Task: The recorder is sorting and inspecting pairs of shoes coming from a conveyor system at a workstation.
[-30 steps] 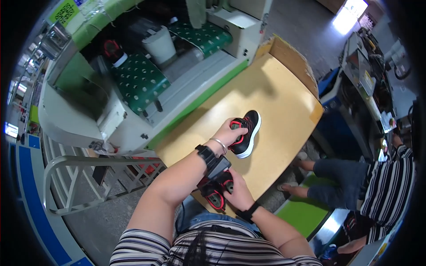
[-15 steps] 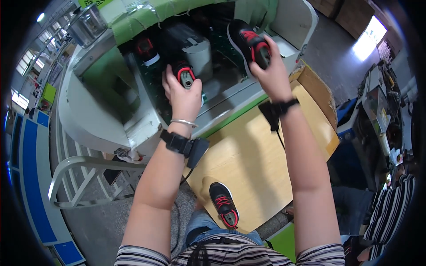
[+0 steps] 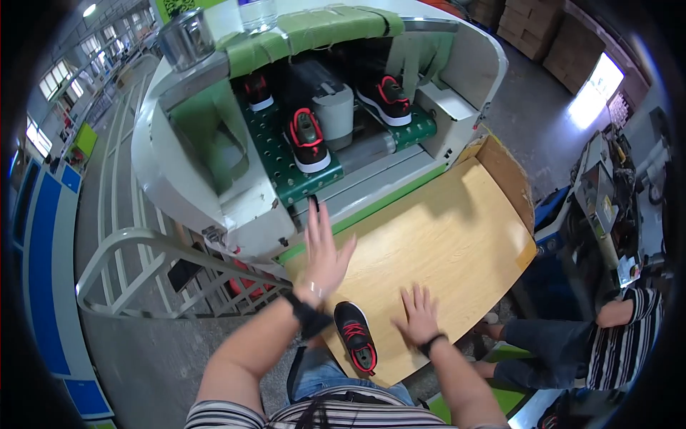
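A black sneaker with red laces [image 3: 355, 337] lies on the wood-grain board [image 3: 457, 229] in front of me. My left hand [image 3: 325, 252] is open, fingers stretched out, over the board's left part just below the belt. To the right of that sneaker, my right hand [image 3: 417, 314] spreads its fingers low over the board; whether it touches is unclear. Beyond the board, a black-and-red sneaker with a white sole [image 3: 309, 143] stands on the left strip of the green perforated belt [image 3: 289, 187]. Another sneaker [image 3: 386, 101] stands on the right strip. A third sneaker [image 3: 259, 93] sits deeper inside on the left.
A white machine housing [image 3: 179, 93] with a green-wrapped top edge [image 3: 314, 32] surrounds the belts. A grey block [image 3: 332, 107] stands between them. Metal railing [image 3: 136, 286] runs at the left. A seated person in a striped shirt [image 3: 622, 343] is at the lower right.
Both hands have let go of the sneakers at the machine and drawn back toward me over the board. Those sneakers now stand on the green belts. My view has shifted slightly.
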The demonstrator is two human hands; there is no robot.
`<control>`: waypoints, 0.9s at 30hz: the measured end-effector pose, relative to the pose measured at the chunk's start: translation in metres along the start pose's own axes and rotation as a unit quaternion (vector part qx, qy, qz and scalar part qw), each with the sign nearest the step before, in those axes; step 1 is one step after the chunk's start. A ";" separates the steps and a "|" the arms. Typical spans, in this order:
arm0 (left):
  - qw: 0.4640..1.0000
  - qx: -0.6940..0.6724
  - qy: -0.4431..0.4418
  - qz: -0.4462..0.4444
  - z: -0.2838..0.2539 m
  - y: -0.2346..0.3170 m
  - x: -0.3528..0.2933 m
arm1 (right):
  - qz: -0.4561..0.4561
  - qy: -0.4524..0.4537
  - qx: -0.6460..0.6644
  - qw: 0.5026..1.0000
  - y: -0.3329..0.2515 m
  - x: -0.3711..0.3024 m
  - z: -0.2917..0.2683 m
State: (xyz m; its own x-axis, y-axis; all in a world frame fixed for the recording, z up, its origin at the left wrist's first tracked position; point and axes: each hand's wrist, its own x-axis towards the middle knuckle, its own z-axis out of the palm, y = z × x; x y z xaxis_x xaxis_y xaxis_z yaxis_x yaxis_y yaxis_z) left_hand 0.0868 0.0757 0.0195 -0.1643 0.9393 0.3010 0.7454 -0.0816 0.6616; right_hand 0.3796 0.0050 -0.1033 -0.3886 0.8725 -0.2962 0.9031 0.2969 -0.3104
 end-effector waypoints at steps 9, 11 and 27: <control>0.933 0.247 -0.247 -0.081 0.046 -0.086 -0.156 | 0.089 -0.090 0.013 0.992 -0.015 -0.129 0.022; 0.935 0.224 -0.260 -0.084 0.046 -0.093 -0.154 | 0.094 -0.092 0.009 0.991 -0.020 -0.129 0.019; 0.914 0.266 -0.289 -0.100 0.040 -0.083 -0.154 | 0.103 -0.107 0.005 0.989 -0.026 -0.132 0.018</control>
State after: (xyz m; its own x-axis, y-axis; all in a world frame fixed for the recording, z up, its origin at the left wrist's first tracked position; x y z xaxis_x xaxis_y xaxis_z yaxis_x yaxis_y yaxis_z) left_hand 0.0759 -0.0491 -0.1088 -0.0784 0.9494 -0.3041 0.9716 0.1410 0.1898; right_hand 0.4044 -0.1244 -0.0727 -0.2277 0.8118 -0.5377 0.9656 0.1172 -0.2320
